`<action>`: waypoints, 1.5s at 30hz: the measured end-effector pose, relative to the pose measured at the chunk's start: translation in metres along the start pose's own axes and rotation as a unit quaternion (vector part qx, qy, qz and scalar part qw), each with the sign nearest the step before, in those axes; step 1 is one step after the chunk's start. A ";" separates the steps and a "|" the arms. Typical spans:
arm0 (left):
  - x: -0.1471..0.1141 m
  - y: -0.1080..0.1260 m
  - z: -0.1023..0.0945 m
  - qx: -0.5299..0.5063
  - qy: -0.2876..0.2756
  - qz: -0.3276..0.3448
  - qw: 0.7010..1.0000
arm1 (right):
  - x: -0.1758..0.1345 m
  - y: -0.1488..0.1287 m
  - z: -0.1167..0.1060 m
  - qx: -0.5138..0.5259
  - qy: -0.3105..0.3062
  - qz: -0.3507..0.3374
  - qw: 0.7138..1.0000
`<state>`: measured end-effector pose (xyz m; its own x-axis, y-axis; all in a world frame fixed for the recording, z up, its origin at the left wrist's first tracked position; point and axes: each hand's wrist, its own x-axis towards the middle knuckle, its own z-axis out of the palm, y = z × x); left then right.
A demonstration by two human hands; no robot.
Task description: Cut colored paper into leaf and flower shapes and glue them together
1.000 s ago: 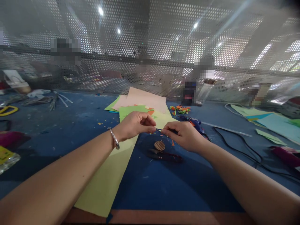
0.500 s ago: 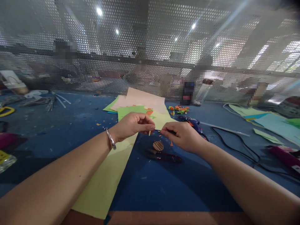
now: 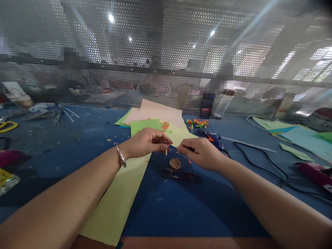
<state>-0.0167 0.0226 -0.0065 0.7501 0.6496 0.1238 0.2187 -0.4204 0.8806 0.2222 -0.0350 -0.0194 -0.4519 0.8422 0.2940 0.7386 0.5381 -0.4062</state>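
Observation:
My left hand (image 3: 153, 140), with a silver bangle at its wrist, pinches a small pale yellow strip (image 3: 166, 152) that pokes out below the thumb. The index finger stands slightly off the thumb. Close on its right, my right hand (image 3: 198, 150) is closed in a pinch; whatever lies between its fingertips is too small to make out. Under the hands, a round wood-grained disc (image 3: 175, 163) lies on the blue table (image 3: 166, 207). Dark thread snips (image 3: 181, 175) lie just in front of the disc.
Stacked colored paper sheets (image 3: 160, 112) lie behind the hands, and a long yellow-green sheet (image 3: 121, 200) passes under my left forearm. Orange and green scraps (image 3: 198, 123), a blue glue gun (image 3: 214, 138), and a black cable (image 3: 261, 152) lie to the right. A perforated metal screen (image 3: 166, 52) stands behind.
My left index finger has lifted a little from the thumb. The yellow strip still hangs below the left hand. The right hand stays nearly in place, and the view has tilted up slightly.

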 end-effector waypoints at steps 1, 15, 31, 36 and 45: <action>0.000 0.000 0.000 0.001 -0.003 -0.001 1.000 | 0.000 0.000 0.000 0.000 -0.003 0.000 1.000; 0.003 -0.008 0.002 -0.048 0.025 -0.011 0.998 | 0.001 0.004 -0.003 0.023 0.007 0.008 1.000; 0.005 -0.009 0.000 -0.085 0.040 -0.041 0.995 | 0.001 0.011 -0.002 0.085 0.008 0.035 0.996; 0.006 -0.010 0.000 -0.079 0.066 -0.039 0.994 | 0.004 0.015 -0.004 0.149 0.037 0.065 0.986; 0.007 -0.008 0.002 -0.101 0.140 -0.012 0.985 | 0.006 0.011 -0.003 0.400 0.087 0.176 0.895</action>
<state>-0.0119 0.0299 -0.0138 0.5378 0.8193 0.1989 0.0845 -0.2871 0.9542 0.2291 -0.0246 -0.0192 -0.1255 0.9836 0.1292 0.1940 0.1520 -0.9691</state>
